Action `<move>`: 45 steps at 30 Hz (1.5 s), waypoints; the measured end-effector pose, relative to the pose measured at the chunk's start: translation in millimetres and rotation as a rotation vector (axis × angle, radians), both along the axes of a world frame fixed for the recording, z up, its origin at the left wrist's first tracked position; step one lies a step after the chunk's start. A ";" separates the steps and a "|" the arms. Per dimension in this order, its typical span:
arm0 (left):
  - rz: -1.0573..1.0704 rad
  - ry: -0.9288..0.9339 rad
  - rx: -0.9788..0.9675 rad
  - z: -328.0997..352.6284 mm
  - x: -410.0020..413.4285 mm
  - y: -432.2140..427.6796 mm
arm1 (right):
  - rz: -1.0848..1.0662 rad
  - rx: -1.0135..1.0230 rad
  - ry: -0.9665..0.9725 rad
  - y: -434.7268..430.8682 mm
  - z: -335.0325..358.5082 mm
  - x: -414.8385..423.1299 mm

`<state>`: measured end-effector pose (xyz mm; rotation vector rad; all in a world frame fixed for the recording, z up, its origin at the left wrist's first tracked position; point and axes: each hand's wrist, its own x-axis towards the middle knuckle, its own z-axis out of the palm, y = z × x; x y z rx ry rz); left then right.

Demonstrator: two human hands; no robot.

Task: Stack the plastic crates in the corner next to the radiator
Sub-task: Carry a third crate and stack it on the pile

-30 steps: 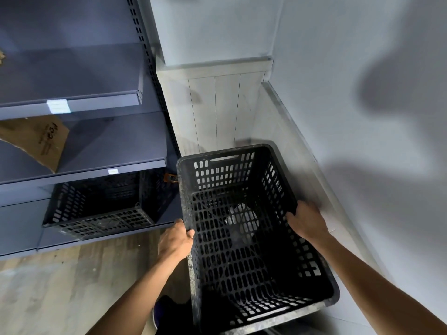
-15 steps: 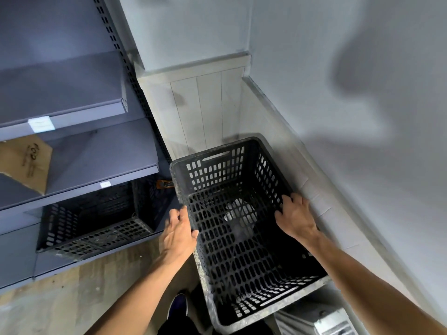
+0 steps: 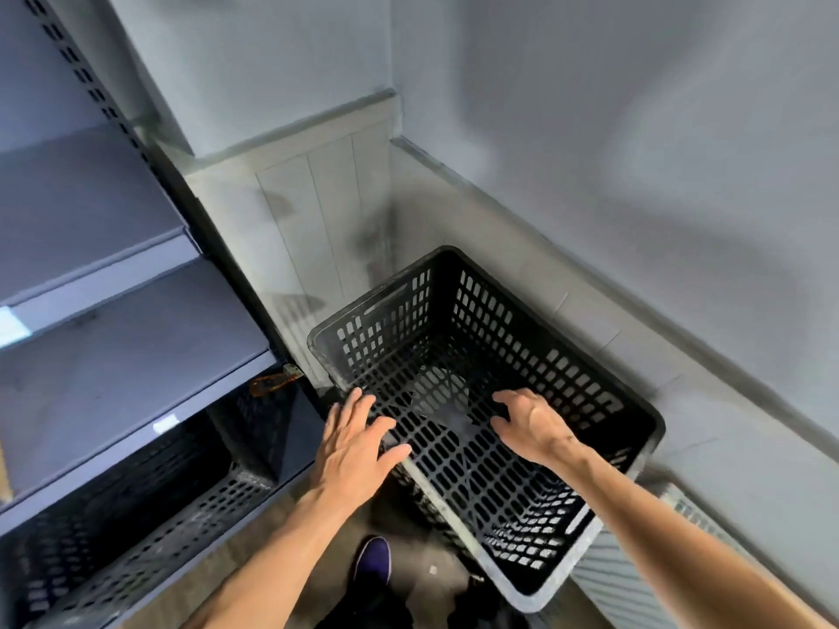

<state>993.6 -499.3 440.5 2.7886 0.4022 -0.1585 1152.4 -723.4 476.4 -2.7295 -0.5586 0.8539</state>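
at the left of the frame stands a grey metal shelving unit (image 3: 113,365), its perforated upright (image 3: 97,97) running up toward the upper left corner. a white label (image 3: 10,326) sits on a shelf edge at the far left. under the lowest shelf, at the lower left, a second black plastic crate (image 3: 150,528) rests on the base of the unit. a small orange object (image 3: 268,384) hangs by the end of the lower shelf; what it is cannot be told.

just left of centre, the left hand (image 3: 358,442) is released, fingers straight and spread, palm down over the left rim of the black perforated crate (image 3: 535,351). whether the palm touches the rim cannot be told. below it, at the bottom centre, a dark blue shoe (image 3: 373,560) stands on the wood-look floor (image 3: 218,569).

the crate fills the centre and centre-right of the frame, upright, mouth up, in the corner. its far short end is near the white panelled wall (image 3: 318,211) and its right long side runs along the grey wall (image 3: 635,129). dark perforated plastic shows beneath its left rim, too blurred to name.

the right hand (image 3: 531,422) hangs over the crate's inside, fingers loosely curled downward, grasping nothing.

at the lower right, a white ribbed radiator (image 3: 613,578) sits just beside the crate's near end.
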 end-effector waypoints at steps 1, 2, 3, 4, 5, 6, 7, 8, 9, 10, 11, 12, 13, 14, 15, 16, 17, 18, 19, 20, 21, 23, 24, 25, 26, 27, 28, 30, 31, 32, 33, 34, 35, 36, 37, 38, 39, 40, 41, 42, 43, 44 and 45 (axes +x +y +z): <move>-0.049 -0.002 0.001 -0.4 -1.1 8.8 | 0.001 -0.006 0.016 2.5 -4.2 -11.7; -0.099 -0.001 0.006 -0.3 -0.7 16.9 | 0.000 -0.013 0.033 4.9 -7.5 -22.9; -0.150 0.010 0.008 0.1 0.0 24.5 | -0.012 -0.013 0.056 7.1 -10.4 -34.9; -0.195 0.024 0.009 1.2 1.8 30.8 | -0.029 -0.007 0.078 9.1 -12.2 -47.5; -0.238 0.039 0.014 1.6 4.6 35.9 | -0.036 0.001 0.091 10.9 -13.4 -58.8; -0.288 0.055 0.023 1.6 7.8 40.3 | -0.037 0.007 0.104 13.3 -14.0 -71.2; -0.334 0.071 0.035 0.5 11.5 44.0 | -0.035 0.020 0.117 16.2 -14.0 -82.9; -0.371 0.088 0.048 -0.8 15.2 46.4 | -0.032 0.039 0.130 18.2 -13.8 -94.4; -0.403 0.106 0.065 -1.5 18.9 48.2 | -0.036 0.057 0.143 19.6 -14.6 -105.4; -0.425 0.118 0.087 -1.4 22.0 49.5 | -0.043 0.068 0.150 20.5 -14.8 -114.9; -0.453 0.121 0.114 -1.0 24.4 49.6 | -0.061 0.080 0.150 20.0 -14.5 -123.9; -0.479 0.125 0.140 -0.4 26.2 49.4 | -0.075 0.089 0.148 19.8 -13.3 -131.4; -0.498 0.134 0.162 1.0 27.0 48.9 | -0.082 0.092 0.147 19.8 -11.8 -137.6; -0.508 0.148 0.170 1.9 27.8 48.3 | -0.086 0.095 0.145 20.1 -9.8 -142.5; -0.509 0.161 0.167 2.0 28.5 48.7 | -0.091 0.100 0.138 21.0 -8.3 -145.3; -0.509 0.176 0.163 1.9 28.6 48.2 | -0.103 0.107 0.129 21.2 -8.5 -148.5; -0.510 0.191 0.164 1.7 28.7 47.4 | -0.116 0.115 0.114 20.6 -9.7 -151.5; -0.513 0.208 0.172 1.7 28.8 46.6 | -0.128 0.119 0.099 19.1 -11.6 -155.3; -0.518 0.229 0.182 1.8 29.1 46.1 | -0.137 0.111 0.079 16.4 -15.4 -160.0; -0.518 0.249 0.187 1.7 29.3 46.4 | -0.138 0.094 0.051 13.7 -19.5 -165.4; -0.521 0.263 0.193 0.9 29.9 46.3 | -0.137 0.074 0.012 10.5 -24.1 -171.7; -0.524 0.284 0.211 -0.3 32.2 46.0 | -0.154 0.065 -0.089 6.3 -30.7 -182.6; -0.525 0.301 0.220 -0.5 33.1 46.0 | -0.172 0.076 -0.134 5.9 -32.7 -186.2; -0.525 0.316 0.229 -0.2 33.6 46.2 | -0.189 0.085 -0.163 6.5 -34.3 -188.0; -0.526 0.327 0.236 -0.3 34.1 45.9 | -0.204 0.087 -0.176 6.9 -36.1 -189.0; -0.526 0.335 0.241 -0.3 34.4 45.4 | -0.214 0.083 -0.174 6.9 -37.8 -188.8; -0.526 0.340 0.244 0.0 35.1 44.7 | -0.222 0.077 -0.160 6.2 -38.4 -188.3; -0.528 0.349 0.249 0.6 36.4 44.0 | -0.227 0.063 -0.122 2.8 -38.6 -186.4; -0.533 0.351 0.250 0.3 36.8 43.8 | -0.222 0.053 -0.108 0.7 -39.1 -186.0; -0.539 0.352 0.250 0.1 36.9 43.8 | -0.218 0.041 -0.098 -0.8 -39.5 -185.6; -0.546 0.355 0.247 0.1 37.8 44.2 | -0.220 0.031 -0.090 -0.7 -39.7 -185.3; -0.556 0.359 0.244 0.6 38.7 44.4 | -0.230 0.020 -0.083 0.4 -39.7 -185.3; -0.567 0.362 0.239 1.4 39.9 44.5 | -0.246 0.005 -0.079 1.9 -39.6 -185.0; -0.584 0.362 0.232 1.9 42.1 45.8 | -0.270 -0.014 -0.076 4.9 -39.8 -184.2; -0.603 0.360 0.226 1.9 43.9 47.2 | -0.295 -0.037 -0.076 8.1 -40.8 -183.5; -0.621 0.357 0.217 1.0 46.5 49.5 | -0.321 -0.063 -0.081 11.7 -42.1 -182.6; -0.640 0.352 0.202 -0.5 48.9 52.1 | -0.345 -0.087 -0.085 15.7 -44.0 -181.3; -0.659 0.346 0.189 -1.0 50.4 53.1 | -0.362 -0.110 -0.088 19.9 -44.6 -180.5; -0.684 0.336 0.186 -2.2 53.0 55.1 | -0.370 -0.127 -0.095 26.0 -45.3 -178.8; -0.711 0.323 0.196 -2.3 56.3 55.8 | -0.369 -0.137 -0.103 32.2 -45.4 -176.5; -0.737 0.316 0.206 -2.3 61.1 55.3 | -0.359 -0.134 -0.112 37.8 -45.5 -174.1; -0.762 0.322 0.213 -1.3 66.6 54.4 | -0.344 -0.130 -0.115 42.8 -45.4 -171.4; -0.792 0.334 0.210 1.2 72.0 53.3 | -0.329 -0.132 -0.126 45.2 -44.8 -168.1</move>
